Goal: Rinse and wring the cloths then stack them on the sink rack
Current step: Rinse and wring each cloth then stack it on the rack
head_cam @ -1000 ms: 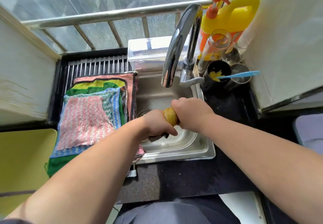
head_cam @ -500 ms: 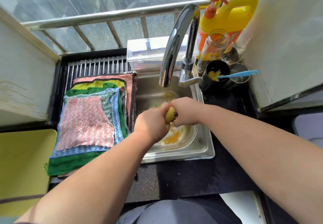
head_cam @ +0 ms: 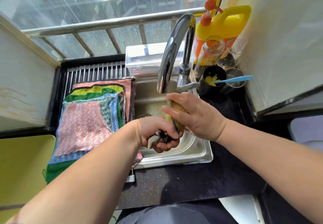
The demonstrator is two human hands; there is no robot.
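Over the steel sink [head_cam: 195, 155] both my hands hold a rolled yellow cloth [head_cam: 176, 117] with a dark edge. My left hand [head_cam: 153, 132] grips its lower end, where grey and dark folds stick out of the fist. My right hand [head_cam: 194, 115] wraps the upper end, fingers partly stretched along it, just below the spout of the chrome faucet [head_cam: 173, 52]. No water stream is visible. On the sink rack [head_cam: 94, 71] to the left lies a stack of cloths [head_cam: 87, 124]: a pink-white one on top, then blue-striped, green, yellow and pink ones.
A clear plastic box [head_cam: 145, 57] stands behind the sink. At the back right are a yellow soap jug [head_cam: 225, 22], a jar [head_cam: 209, 52], glasses and a dark cup with a blue-handled tool [head_cam: 232, 79]. Black counter [head_cam: 192, 181] runs in front; a yellow board [head_cam: 21, 167] lies at left.
The twisted cloth has loosened and lengthened. My right hand moved up toward the spout and its fingers opened partly; my left hand slid down and turned, with cloth folds now showing in it.
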